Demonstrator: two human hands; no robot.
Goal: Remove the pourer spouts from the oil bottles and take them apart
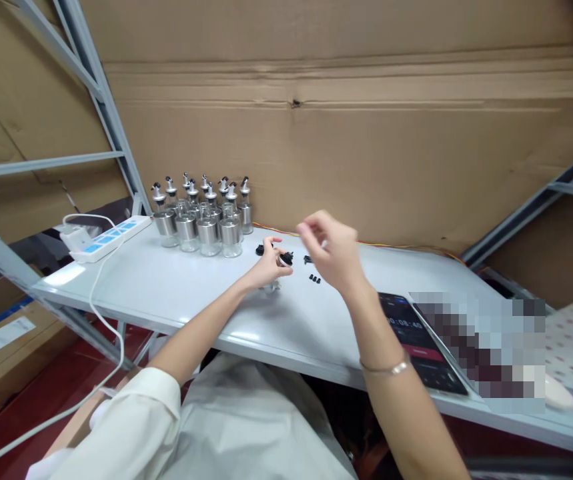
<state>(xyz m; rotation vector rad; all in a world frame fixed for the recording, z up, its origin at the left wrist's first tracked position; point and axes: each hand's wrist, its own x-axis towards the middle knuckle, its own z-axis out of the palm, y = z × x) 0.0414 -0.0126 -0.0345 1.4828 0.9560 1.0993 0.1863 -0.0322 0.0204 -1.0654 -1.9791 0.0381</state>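
My left hand (pixel 265 268) is closed around a bottle pourer top (pixel 286 259) with a black end and a pale or silvery band, held just above the table. To its right my right hand (pixel 335 250) is raised, fingers curled in toward the thumb. Whatever it may hold is hidden. Black parts (pixel 259 250) lie behind my left hand. Between the hands are another black part (pixel 308 259) and several small black caps (pixel 315 279) in a short row. Below my left hand sit some clear or silvery pieces (pixel 270 287), partly covered.
Several glass-and-steel bottles (pixel 209 233), some with pourer tops, stand at the back left of the white table (pixel 166 293). A power strip (pixel 111 240) with a white cable lies left. A tablet with a running timer (pixel 421 340) is at the right front. Cardboard (pixel 346 147) walls the back.
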